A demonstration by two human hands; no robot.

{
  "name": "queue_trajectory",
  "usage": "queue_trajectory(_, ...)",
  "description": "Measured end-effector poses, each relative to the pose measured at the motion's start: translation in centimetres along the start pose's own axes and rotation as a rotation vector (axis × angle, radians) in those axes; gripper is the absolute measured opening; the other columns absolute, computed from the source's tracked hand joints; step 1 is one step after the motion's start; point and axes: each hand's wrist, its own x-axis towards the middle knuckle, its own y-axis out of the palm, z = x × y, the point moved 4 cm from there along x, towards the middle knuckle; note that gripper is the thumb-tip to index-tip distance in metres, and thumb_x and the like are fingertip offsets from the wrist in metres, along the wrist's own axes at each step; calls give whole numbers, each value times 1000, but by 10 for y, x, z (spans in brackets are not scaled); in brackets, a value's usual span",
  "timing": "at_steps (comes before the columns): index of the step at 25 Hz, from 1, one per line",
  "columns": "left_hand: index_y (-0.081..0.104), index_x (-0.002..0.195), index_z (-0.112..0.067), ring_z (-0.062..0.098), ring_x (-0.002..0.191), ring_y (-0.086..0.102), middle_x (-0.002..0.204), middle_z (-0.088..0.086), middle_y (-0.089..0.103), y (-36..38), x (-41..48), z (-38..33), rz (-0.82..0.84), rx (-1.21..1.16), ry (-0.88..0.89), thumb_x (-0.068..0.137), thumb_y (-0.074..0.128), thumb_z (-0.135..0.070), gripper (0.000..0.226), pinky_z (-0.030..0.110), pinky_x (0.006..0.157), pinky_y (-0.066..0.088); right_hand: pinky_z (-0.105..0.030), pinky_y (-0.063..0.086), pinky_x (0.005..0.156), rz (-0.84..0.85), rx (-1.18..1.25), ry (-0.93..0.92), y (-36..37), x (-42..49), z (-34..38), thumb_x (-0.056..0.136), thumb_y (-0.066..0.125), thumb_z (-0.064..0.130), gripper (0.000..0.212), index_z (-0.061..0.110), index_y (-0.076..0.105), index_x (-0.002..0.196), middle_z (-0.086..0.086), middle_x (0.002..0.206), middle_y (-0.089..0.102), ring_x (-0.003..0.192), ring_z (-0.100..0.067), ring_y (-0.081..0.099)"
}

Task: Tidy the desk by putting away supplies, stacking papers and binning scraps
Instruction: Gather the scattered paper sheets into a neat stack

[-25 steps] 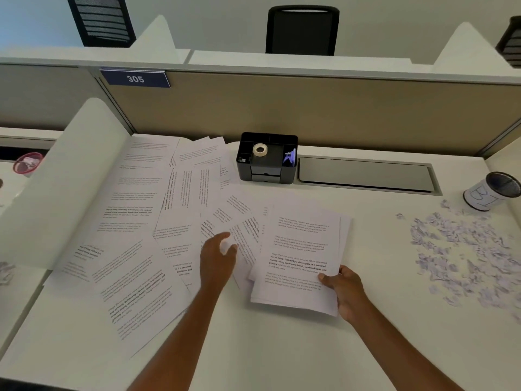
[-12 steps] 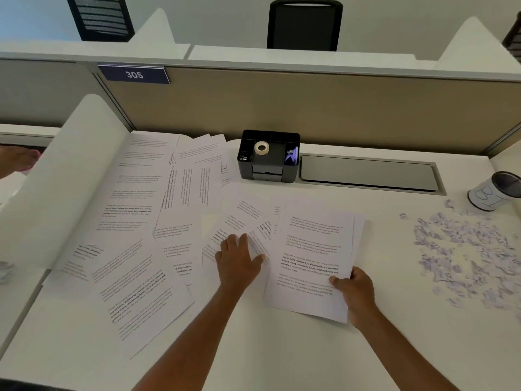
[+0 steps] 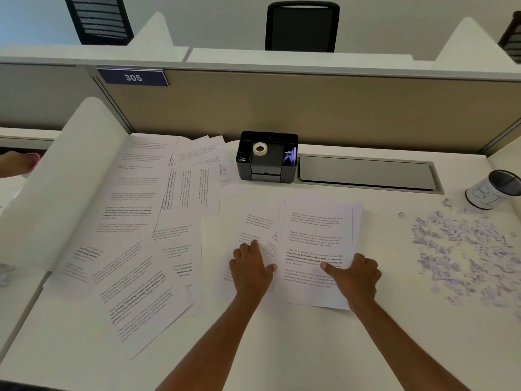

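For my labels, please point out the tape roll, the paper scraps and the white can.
tape roll (image 3: 260,144): head view, its white band.
paper scraps (image 3: 465,244): head view, pile's middle.
white can (image 3: 482,193): head view, lettered wall.

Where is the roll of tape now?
In the head view, the roll of tape lies in the black organizer at the back centre of the desk, between the scattered papers and the grey cable cover.
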Motion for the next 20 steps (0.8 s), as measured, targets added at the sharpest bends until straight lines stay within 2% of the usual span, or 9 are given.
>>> queue_trajectory(2, 48, 149, -18, 29, 131, 53, 143, 8, 56, 0, -1, -5, 7, 3, -7, 93, 74, -60, 74, 42, 107, 49, -43, 47, 83, 14, 42, 2, 3, 4, 5, 67, 95, 49, 86, 9, 48, 128, -13, 134, 42, 129, -34, 36)
queue_trajectory(4, 52, 144, -18, 28, 129, 54, 141, 7, 57, -1, -2, -9, 18, 6, -15, 94, 75, -57, 67, 41, 106, 49, -44, 49, 86, 27, 65, 13, 8, 9, 8, 67, 97, 35, 83, 7, 47, 127, -16, 134, 43, 128, -36, 38)
queue_trajectory(7, 55, 138, -17, 28, 128, 53, 139, 7, 58, -2, -3, -12, 3, -14, -33, 94, 78, -52, 61, 40, 104, 49, -42, 47, 80, 18, 38, 15, 12, 11, 13, 72, 91, 16, 70, 6, 46, 125, -18, 132, 46, 124, -39, 43)
queue_trajectory(9, 57, 137, -17, 28, 129, 53, 139, 8, 57, -2, -4, -14, -4, -30, -37, 93, 80, -50, 60, 40, 104, 50, -41, 47, 74, -6, -61, 3, 13, 9, 16, 73, 85, 16, 63, 8, 46, 121, -16, 128, 48, 121, -37, 45)
queue_trajectory(12, 57, 136, -15, 30, 128, 53, 139, 10, 56, 1, -5, -15, -14, -64, -62, 92, 83, -45, 59, 41, 103, 53, -45, 50, 79, -67, -268, -22, 15, 5, 15, 72, 83, 26, 62, 11, 46, 118, -13, 127, 48, 117, -35, 47)
queue_trajectory(15, 55, 140, -12, 32, 125, 56, 137, 14, 58, 3, -8, -19, -30, -112, -83, 90, 87, -35, 64, 41, 99, 56, -43, 47, 77, -75, -217, -47, 19, 4, 15, 71, 81, 18, 60, 8, 45, 117, -16, 125, 48, 116, -37, 46)
queue_trajectory(18, 44, 154, -9, 35, 127, 57, 142, 17, 56, 4, -7, -23, -29, -147, -90, 89, 89, -27, 81, 42, 102, 55, -36, 38, 79, -47, -135, -83, 22, 3, 20, 72, 76, 5, 54, 2, 44, 116, -22, 124, 49, 112, -40, 48)
queue_trajectory(20, 41, 156, -9, 34, 128, 58, 142, 16, 57, 0, -4, -23, -14, -162, -115, 89, 88, -24, 83, 42, 103, 54, -39, 44, 78, -28, -54, -72, 23, 2, 22, 74, 74, 3, 55, 2, 42, 120, -22, 125, 49, 112, -42, 50)
